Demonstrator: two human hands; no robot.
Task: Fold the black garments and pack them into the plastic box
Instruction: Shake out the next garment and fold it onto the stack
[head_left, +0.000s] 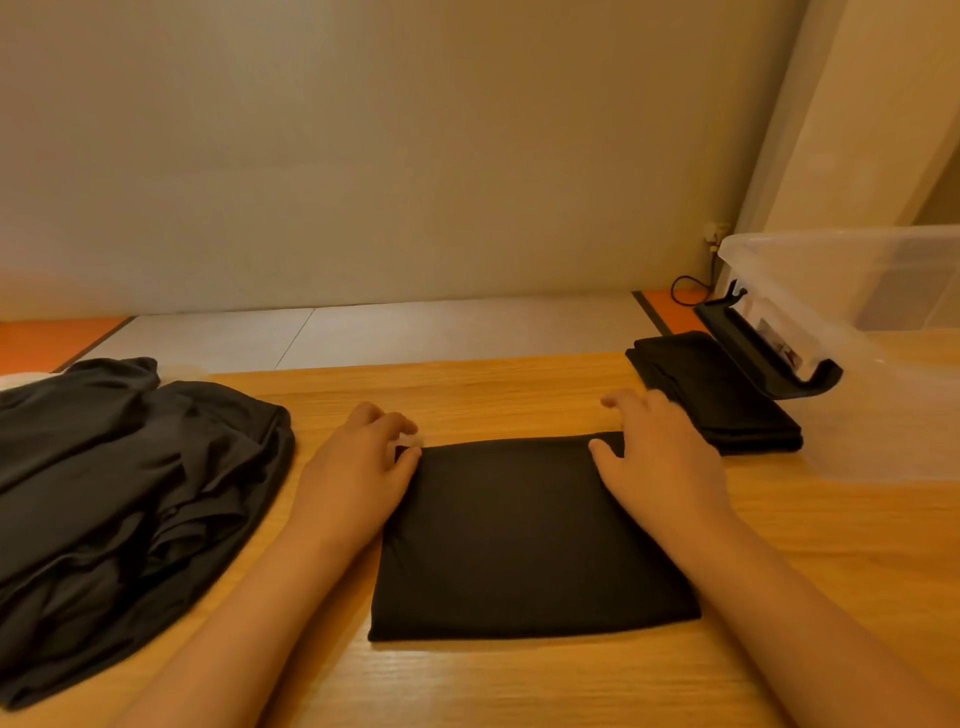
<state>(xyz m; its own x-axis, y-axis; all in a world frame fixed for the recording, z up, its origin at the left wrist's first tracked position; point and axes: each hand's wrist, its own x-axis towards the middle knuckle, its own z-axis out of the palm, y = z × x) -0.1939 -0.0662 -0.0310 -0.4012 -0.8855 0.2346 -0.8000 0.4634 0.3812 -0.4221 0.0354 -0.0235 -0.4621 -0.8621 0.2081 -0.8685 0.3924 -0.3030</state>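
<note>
A black garment (519, 535), folded into a flat rectangle, lies on the wooden table (519, 686) in front of me. My left hand (358, 467) pinches its far left corner between thumb and curled fingers. At the far right corner rests my right hand (660, 457), thumb on the cloth and fingers stretched past the far edge. A loose heap of unfolded black garments (130, 493) fills the table's left side. A small stack of folded black garments (722, 400) sits at the right, against the clear plastic box (831, 270).
The box has a black latch handle (753, 353) hanging open on its near side. Behind the table are a pale floor strip with orange patches, a plain wall, and a black cable (685, 291) by the corner.
</note>
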